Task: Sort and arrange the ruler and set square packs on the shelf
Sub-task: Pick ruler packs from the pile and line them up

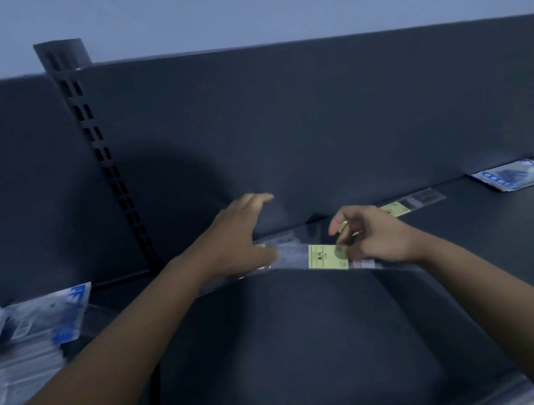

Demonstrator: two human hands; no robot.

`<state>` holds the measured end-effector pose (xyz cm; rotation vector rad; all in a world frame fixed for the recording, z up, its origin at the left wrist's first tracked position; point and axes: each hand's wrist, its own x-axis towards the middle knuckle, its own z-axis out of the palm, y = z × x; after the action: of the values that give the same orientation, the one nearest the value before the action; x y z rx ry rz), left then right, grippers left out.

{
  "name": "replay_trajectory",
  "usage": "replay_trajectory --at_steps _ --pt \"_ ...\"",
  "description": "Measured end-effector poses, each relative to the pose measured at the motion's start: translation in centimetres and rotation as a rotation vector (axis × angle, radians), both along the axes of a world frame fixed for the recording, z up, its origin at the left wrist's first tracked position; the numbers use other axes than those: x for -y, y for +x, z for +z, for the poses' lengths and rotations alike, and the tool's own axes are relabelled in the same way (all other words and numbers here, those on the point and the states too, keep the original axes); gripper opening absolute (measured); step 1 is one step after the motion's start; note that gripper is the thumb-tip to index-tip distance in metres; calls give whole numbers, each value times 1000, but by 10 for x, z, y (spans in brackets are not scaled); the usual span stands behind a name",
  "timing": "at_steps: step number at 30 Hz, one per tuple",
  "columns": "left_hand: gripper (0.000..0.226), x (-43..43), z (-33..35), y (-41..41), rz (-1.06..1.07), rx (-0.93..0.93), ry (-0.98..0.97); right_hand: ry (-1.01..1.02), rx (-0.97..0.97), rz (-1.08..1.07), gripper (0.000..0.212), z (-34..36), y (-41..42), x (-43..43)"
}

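Both forearms reach in from the lower edge and converge over the dark shelf deck point(281, 356), the left one slanting up from the lower left, the right one from the lower right. At the far side of the deck, a long clear ruler pack point(296, 256) with a yellow-green label lies crosswise between the hands. The left hand point(239, 237) is palm down over the pack's left end, its fingers nearly straight and stretched toward the back panel point(315, 118), its thumb lying along the pack. The right hand point(376, 238) has its fingers curled in and pinches the pack at the label between thumb and fingertips. A second ruler pack point(413, 203) lies flat just behind it, against the foot of the back panel. Well apart at the far right lies a blue set square pack point(518, 175). A blurred stack of blue and white packs point(24, 328) sits at the left, beyond the slotted upright point(93, 141)
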<state>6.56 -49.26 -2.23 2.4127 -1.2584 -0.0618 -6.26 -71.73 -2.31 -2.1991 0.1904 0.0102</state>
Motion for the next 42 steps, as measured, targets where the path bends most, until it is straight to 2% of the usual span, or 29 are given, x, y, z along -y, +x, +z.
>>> replay_trajectory --at_steps 2,4,7,9,12,15,20,27,36,42 --pt "67 28 1 -12 -51 -101 48 36 15 20 26 -2 1 9" --pt "40 58 -5 -20 -81 -199 111 79 43 43 26 -3 2 28" --pt "12 102 -14 -23 -107 -379 25 19 73 69 28 -4 1 73" --pt "5 129 -18 -22 -75 -379 -35 -60 75 73 29 -8 2 113" --pt "17 162 -28 -25 28 -335 -113 -207 86 106 30 -19 7 167" --pt "23 182 -39 -31 138 -252 -109 -411 165 218 24 -34 17 198" --pt "32 197 -47 -50 225 -65 -18 -450 326 285 17 -51 26 218" --pt "35 205 -45 -60 281 115 86 -509 356 315 19 -53 27 223" --pt "44 233 -53 -68 504 195 120 -664 322 222 28 -51 17 237" --pt "51 239 -56 -69 555 211 148 -705 310 217 30 -50 13 239"
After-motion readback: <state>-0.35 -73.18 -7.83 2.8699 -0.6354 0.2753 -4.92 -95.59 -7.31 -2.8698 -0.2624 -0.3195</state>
